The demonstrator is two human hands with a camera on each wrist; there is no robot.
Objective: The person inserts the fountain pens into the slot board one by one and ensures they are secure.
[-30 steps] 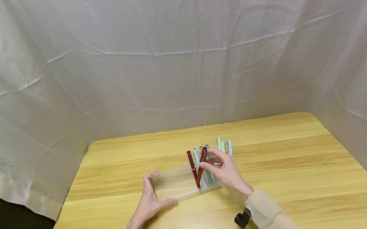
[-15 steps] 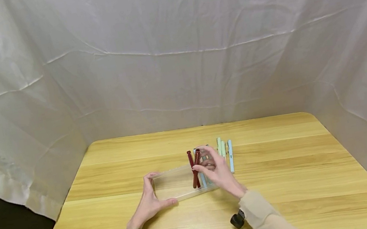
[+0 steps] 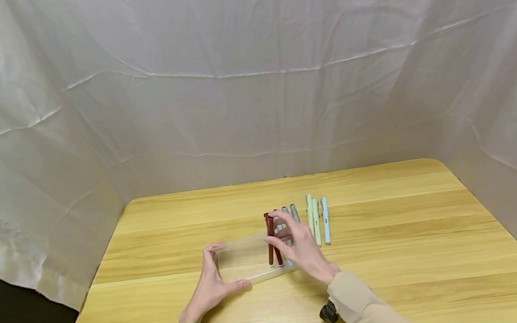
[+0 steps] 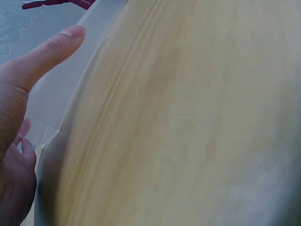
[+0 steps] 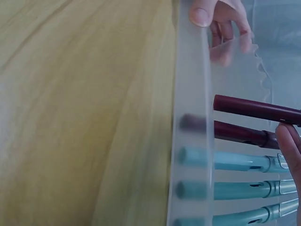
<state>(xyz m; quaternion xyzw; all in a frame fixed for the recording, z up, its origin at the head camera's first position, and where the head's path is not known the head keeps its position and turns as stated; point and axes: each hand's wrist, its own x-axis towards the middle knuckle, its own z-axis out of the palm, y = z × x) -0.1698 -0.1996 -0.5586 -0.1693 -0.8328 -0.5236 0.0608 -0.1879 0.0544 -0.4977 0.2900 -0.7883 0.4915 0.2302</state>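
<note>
Gently, line up the pens

The left hand (image 3: pixel 211 284) grips the clear box (image 3: pixel 264 276) by its end. The right hand (image 3: pixel 300 249) pinches a red pen (image 5: pixel 254 109), tilted over the box near the other red pen (image 5: pixel 239 133). Best turn it straight, then lower it softly.

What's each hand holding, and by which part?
Left hand: clear tray, by its left end. Right hand: red pen, by its half farther from the person.

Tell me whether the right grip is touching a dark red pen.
Touching: the right wrist view shows the right grip with its thumb against one dark red pen.
</note>
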